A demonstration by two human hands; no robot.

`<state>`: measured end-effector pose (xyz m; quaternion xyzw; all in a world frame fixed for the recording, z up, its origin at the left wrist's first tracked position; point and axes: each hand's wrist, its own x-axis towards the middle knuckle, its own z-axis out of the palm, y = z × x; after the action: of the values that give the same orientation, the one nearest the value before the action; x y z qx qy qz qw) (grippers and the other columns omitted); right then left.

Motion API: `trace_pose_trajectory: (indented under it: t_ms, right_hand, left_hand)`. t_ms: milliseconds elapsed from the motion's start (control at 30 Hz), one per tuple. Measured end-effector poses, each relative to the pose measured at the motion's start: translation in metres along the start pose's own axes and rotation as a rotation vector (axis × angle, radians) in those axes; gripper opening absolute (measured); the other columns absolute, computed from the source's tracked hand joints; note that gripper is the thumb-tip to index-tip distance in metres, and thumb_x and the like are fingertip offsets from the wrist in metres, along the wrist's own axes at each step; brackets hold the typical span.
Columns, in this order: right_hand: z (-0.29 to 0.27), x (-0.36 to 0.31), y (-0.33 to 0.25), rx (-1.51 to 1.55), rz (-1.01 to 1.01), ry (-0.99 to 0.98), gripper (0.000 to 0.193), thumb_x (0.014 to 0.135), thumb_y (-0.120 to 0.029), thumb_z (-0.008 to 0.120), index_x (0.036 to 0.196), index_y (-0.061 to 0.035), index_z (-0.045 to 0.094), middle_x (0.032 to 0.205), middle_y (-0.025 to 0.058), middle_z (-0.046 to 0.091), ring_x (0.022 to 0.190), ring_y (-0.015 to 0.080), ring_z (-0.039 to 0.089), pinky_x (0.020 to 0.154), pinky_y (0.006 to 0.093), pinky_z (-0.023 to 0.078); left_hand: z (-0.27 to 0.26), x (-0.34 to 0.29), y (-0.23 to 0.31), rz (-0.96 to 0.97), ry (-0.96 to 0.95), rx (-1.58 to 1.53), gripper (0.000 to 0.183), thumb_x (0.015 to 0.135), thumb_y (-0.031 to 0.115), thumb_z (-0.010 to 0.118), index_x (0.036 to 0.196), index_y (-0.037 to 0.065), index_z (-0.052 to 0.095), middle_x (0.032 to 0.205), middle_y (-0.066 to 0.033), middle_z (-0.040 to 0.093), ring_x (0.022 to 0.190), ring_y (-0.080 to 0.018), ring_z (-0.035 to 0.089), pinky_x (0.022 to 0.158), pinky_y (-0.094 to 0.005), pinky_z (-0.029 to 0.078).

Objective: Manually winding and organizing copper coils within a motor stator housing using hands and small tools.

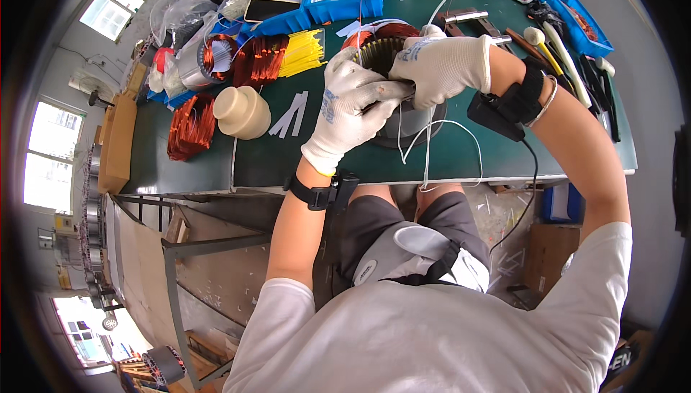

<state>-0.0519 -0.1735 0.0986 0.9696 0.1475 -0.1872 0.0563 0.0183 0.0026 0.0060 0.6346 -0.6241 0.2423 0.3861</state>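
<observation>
A motor stator [414, 125] stands near the table's front edge, its slotted inner ring showing between my hands. Copper wire coils [392, 30] lie at its far side. My left hand [349, 109], in a white knit glove, is closed, fingers pinched together at the stator's near rim. From the right my right hand [445, 69], gloved likewise, reaches over the rim with its fingers curled down beside the left fingertips. What the fingers pinch is hidden. A thin white cord [476, 141] loops below them and hangs past the table edge.
Left of the hands are a cream stepped cylinder [243, 112], white strips [290, 116], copper coil bundles [191, 128], yellow strips [301, 53] and another stator [196, 65]. Blue bins [344, 8] line the back. Mallets [536, 37] and other tools lie right, beside a blue tray [576, 20].
</observation>
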Motion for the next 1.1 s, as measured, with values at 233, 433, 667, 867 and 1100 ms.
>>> trace_pose_trajectory:
  t_ms: [233, 433, 667, 867, 1100]
  right_hand:
    - [0.047, -0.08, -0.025, 1.192, -0.167, 1.195, 0.038, 0.09, -0.013, 0.068, 0.125, -0.0026, 0.06, 0.093, 0.0146, 0.065, 0.075, 0.0211, 0.066, 0.071, 0.0302, 0.054]
    - [0.11, -0.088, -0.043, 0.435, 0.137, 1.029, 0.019, 0.086, 0.006, 0.056, 0.101, -0.0065, 0.06, 0.089, 0.015, 0.067, 0.071, 0.0331, 0.065, 0.068, 0.0411, 0.054]
    - [0.14, -0.057, -0.079, 1.725, 0.087, 1.041, 0.034, 0.095, -0.013, 0.059, 0.126, 0.0026, 0.057, 0.097, 0.0127, 0.064, 0.079, 0.023, 0.06, 0.077, 0.0269, 0.045]
    - [0.2, -0.166, -0.065, 1.307, 0.162, 1.177, 0.022, 0.094, -0.014, 0.062, 0.113, -0.0046, 0.069, 0.113, 0.0072, 0.065, 0.092, 0.0238, 0.062, 0.085, 0.0387, 0.048]
    - [0.606, -0.372, -0.165, 0.777, 0.945, -0.51, 0.036, 0.094, -0.034, 0.059, 0.115, -0.0077, 0.071, 0.119, 0.021, 0.067, 0.113, 0.0403, 0.063, 0.096, 0.0432, 0.052]
  left_hand:
    - [0.002, 0.0, 0.0, 0.035, 0.042, 0.027, 0.027, 0.071, 0.011, 0.077, 0.093, 0.026, 0.077, 0.075, 0.0061, 0.063, 0.08, -0.0195, 0.058, 0.105, -0.0492, 0.039]
    - [0.003, -0.001, 0.0, 0.034, 0.041, -0.004, 0.028, 0.072, 0.006, 0.079, 0.094, 0.023, 0.078, 0.079, 0.0052, 0.063, 0.083, -0.0186, 0.058, 0.11, -0.0518, 0.037]
    - [0.003, -0.003, 0.002, 0.019, 0.049, 0.011, 0.03, 0.072, 0.006, 0.08, 0.094, 0.025, 0.077, 0.079, 0.006, 0.062, 0.084, -0.0186, 0.057, 0.11, -0.0517, 0.037]
    - [0.002, -0.001, 0.002, 0.027, 0.028, 0.03, 0.031, 0.071, 0.007, 0.079, 0.095, 0.026, 0.077, 0.079, 0.0062, 0.061, 0.083, -0.0185, 0.056, 0.11, -0.0517, 0.036]
    - [0.001, -0.001, 0.002, 0.016, 0.034, 0.009, 0.031, 0.07, 0.007, 0.079, 0.094, 0.027, 0.077, 0.08, 0.006, 0.061, 0.083, -0.0182, 0.056, 0.109, -0.0524, 0.036]
